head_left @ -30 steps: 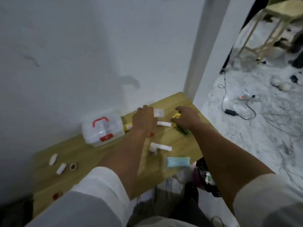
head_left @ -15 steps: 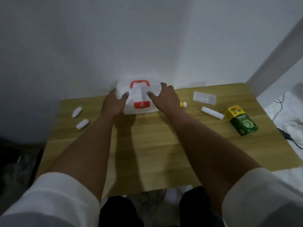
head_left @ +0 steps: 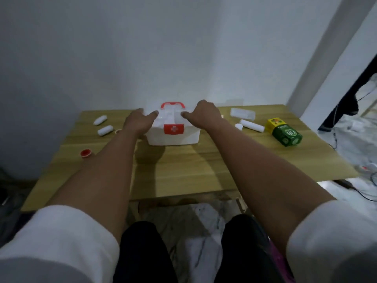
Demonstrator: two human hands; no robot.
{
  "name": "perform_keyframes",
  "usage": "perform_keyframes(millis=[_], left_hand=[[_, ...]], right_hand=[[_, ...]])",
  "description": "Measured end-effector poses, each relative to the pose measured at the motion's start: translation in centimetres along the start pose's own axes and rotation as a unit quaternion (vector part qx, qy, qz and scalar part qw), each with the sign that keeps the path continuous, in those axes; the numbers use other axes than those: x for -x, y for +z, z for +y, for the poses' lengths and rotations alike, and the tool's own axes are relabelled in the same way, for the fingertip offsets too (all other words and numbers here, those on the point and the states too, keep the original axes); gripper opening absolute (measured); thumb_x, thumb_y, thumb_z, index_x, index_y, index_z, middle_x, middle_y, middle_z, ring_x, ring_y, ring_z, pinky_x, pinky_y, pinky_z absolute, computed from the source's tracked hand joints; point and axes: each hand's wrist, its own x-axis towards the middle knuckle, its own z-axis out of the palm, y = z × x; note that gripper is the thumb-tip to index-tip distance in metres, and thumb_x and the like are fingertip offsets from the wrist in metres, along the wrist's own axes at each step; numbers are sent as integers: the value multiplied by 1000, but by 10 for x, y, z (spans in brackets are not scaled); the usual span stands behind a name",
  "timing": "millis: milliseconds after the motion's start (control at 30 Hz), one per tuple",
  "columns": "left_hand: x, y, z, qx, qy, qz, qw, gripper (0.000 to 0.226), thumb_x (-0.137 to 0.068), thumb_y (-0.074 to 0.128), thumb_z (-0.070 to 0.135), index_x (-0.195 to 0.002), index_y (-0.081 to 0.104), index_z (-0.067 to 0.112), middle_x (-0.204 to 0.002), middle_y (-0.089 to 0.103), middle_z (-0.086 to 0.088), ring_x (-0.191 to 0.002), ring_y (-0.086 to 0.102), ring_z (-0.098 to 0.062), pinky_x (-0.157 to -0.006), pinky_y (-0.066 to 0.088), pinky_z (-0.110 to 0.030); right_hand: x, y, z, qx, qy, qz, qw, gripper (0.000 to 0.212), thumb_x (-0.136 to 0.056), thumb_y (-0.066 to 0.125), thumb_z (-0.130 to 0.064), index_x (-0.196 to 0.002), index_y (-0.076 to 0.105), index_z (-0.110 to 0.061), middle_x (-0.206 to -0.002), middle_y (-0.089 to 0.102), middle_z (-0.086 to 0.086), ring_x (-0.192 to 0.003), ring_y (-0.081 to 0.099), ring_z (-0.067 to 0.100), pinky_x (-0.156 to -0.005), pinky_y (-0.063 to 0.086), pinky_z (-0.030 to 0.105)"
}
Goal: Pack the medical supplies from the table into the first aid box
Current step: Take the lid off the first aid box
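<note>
Both hands rest on the lid of the box (head_left: 173, 133), a white case with a red handle (head_left: 173, 104) and a red cross label on its front, standing closed at the back of the table (head_left: 183, 170) near the wall. The left hand (head_left: 139, 123) lies on the lid's left side, the right hand (head_left: 203, 117) on its right, fingers spread and thumbs pointing inward toward the handle between them; neither hand closes around anything. Left of the left hand lie two white rolls (head_left: 103, 125), and nearer the person a red cap (head_left: 85, 153). Right of the right hand lie a white tube (head_left: 252, 126), a clear packet (head_left: 242, 113) behind it, and farther out a green and yellow carton (head_left: 284, 134). A small white thing sits just beside the right wrist, too blurred to identify.
</note>
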Motion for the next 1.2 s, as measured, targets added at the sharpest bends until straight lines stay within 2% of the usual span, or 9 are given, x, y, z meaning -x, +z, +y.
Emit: perform_keyframes(millis=[167,233,300,367,467,667,933,1033,1200], left_hand=[[53,-8,1,-10,-5,-49,999,70,-97,62,52,-154,43,16,-145,55,-12,-114,62,-34,-84,61,-48],[65,-13,-3,-23,5,-46,999,81,-94,64,58,-158,36,17,-151,50,-12,-119,60,-35,-88,60,-49],[72,-14,-7,-28,48,-27,998,97,-88,67,65,-164,22,22,-166,33,-7,-143,44,-36,-110,46,-53],[81,-8,-11,-9,109,-10,994,97,-90,66,62,-165,20,23,-171,23,-1,-154,28,-28,-121,29,-45],[90,11,-27,-15,158,25,987,84,-92,66,59,-162,31,27,-170,27,0,-153,30,-24,-119,30,-44],[86,29,-53,-35,198,93,975,78,-92,66,58,-159,32,36,-169,27,6,-152,30,-23,-117,36,-49],[81,36,-53,1,208,98,973,77,-95,62,58,-160,31,32,-169,28,5,-152,30,-22,-118,33,-48],[83,33,-53,6,204,87,975,75,-96,56,62,-161,31,33,-169,27,5,-153,28,-22,-119,29,-46],[98,29,-49,19,195,64,978,77,-95,53,65,-162,29,34,-171,23,5,-155,25,-22,-119,28,-45]], right_hand=[[49,-12,4,42,0,-9,999,48,-89,63,-56,-88,56,-9,-85,62,6,-95,66,29,-67,43,33],[61,-14,7,62,0,-18,998,61,-86,62,-62,-115,62,-8,-111,67,11,-109,64,31,-77,50,36],[71,-9,9,79,-32,1,996,84,-81,61,-70,-144,48,-16,-142,54,12,-126,56,33,-95,51,45],[80,5,14,73,-104,24,992,88,-80,60,-72,-153,37,-27,-155,41,8,-138,46,32,-105,47,50],[91,30,24,106,-168,15,980,89,-82,65,-68,-156,31,-32,-165,27,5,-153,20,29,-118,35,52],[89,54,30,130,-188,106,968,84,-79,80,-49,-149,40,-25,-159,38,10,-151,25,35,-118,34,52],[74,49,36,167,-232,81,955,98,-73,75,-65,-153,37,-22,-160,36,15,-149,29,37,-121,28,52],[79,42,43,104,-254,69,959,80,-84,66,-57,-152,40,-27,-161,37,10,-151,26,35,-121,28,54],[86,51,62,-11,-328,144,934,28,-95,54,-39,-113,67,-22,-142,60,10,-142,43,38,-113,39,53]])
